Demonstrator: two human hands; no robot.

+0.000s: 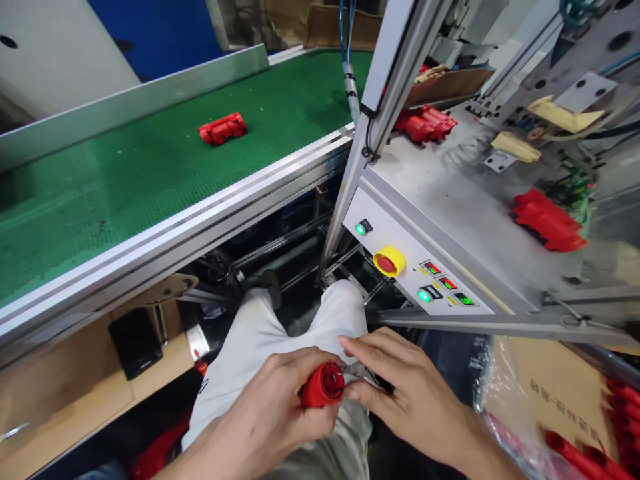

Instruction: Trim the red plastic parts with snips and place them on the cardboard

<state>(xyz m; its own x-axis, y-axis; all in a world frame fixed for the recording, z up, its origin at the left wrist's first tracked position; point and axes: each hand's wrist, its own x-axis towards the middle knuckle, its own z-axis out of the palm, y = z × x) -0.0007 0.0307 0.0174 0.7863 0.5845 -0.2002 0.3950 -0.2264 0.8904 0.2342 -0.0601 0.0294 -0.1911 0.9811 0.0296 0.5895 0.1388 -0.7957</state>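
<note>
My left hand point(280, 400) is closed around a red plastic cylindrical housing point(317, 393) above my lap, its hollow round end turned up and to the right. Inside that end, small dark and pale details show. My right hand point(400, 383) grips small metal pliers point(356, 371) between thumb and fingers. Their tip is at the rim of the housing; whether it bites on anything cannot be made out. Most of the pliers is hidden by my fingers.
A red part point(223, 128) lies on the green conveyor belt point(150, 173). On the machine bench point(450, 193) sit more red parts point(549, 220). Its front panel carries a red emergency button point(387, 263). A cardboard box point(555, 387) is at lower right, a black phone-like object point(135, 342) at left.
</note>
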